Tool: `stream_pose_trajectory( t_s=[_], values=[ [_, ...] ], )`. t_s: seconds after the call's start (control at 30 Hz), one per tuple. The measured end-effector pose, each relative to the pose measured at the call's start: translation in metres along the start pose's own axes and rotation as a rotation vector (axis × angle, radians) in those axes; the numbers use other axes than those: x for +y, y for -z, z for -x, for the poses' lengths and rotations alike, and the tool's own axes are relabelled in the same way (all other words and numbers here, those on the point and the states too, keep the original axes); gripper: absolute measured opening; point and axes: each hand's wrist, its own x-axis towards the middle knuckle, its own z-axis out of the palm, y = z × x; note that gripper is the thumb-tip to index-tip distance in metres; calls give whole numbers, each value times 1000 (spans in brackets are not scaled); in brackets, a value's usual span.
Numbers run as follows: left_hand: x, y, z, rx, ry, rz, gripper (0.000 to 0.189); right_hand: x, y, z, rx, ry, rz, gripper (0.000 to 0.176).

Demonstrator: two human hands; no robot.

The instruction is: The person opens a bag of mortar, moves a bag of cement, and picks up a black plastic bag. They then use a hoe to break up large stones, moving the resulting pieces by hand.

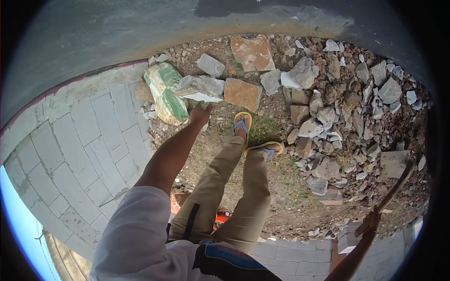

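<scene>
My left hand (201, 115) is at the near edge of a rough grey stone (202, 87) with a white face, its fingers bent against that edge; their tips are hidden. The stone lies between a green and white sack (165, 93) and a brown block (242, 93). At the lower right, my right hand (371, 222) is wrapped round a long wooden handle (388, 198). The handle slants up to the right, where its far end reaches a flat stone (395, 164) among the rubble.
Broken stones (328, 119) cover the right side. A larger brown slab (253, 53) and a grey block (211, 65) lie by the dark wall (140, 30). Grey paving (79, 154) runs along the left. My sandalled feet stand on bare soil with some grass.
</scene>
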Motion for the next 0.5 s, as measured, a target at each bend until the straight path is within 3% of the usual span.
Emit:
stream_pose_trajectory(
  t_s=[0.1, 0.13, 0.17, 0.2, 0.23, 0.27, 0.37, 0.47, 0.5],
  values=[
    [36, -37, -96, 148, -129, -141, 79, 15, -5, 24, 94, -30, 37, 32],
    [37, -54, -140, 213, -174, -158, 81, 27, 7, 14, 89, -98, 36, 30],
    [46, -60, -174, 252, -200, -138, 83, 35, 16, 14, 86, -34, 83, 31],
    [58, -64, -200, 282, -225, -125, 86, 31, 18, 20, 27, -63, -35, 28],
    [63, -69, -225, 290, -118, -77, 92, 15, 12, 40, -26, -82, -167, 31],
    [67, -74, -254, 308, -24, -21, 99, -22, -17, 69, 113, -98, 226, 30],
    [59, -90, -320, 248, 252, -217, 121, -63, -61, 90, 240, -197, 253, 30],
    [49, -93, -350, 135, 300, -88, 128, -62, -40, 80, 157, -181, 276, 29],
    [41, -92, -357, 83, 185, 72, 128, -63, -44, 79, 160, -185, 287, 29]
  ],
)
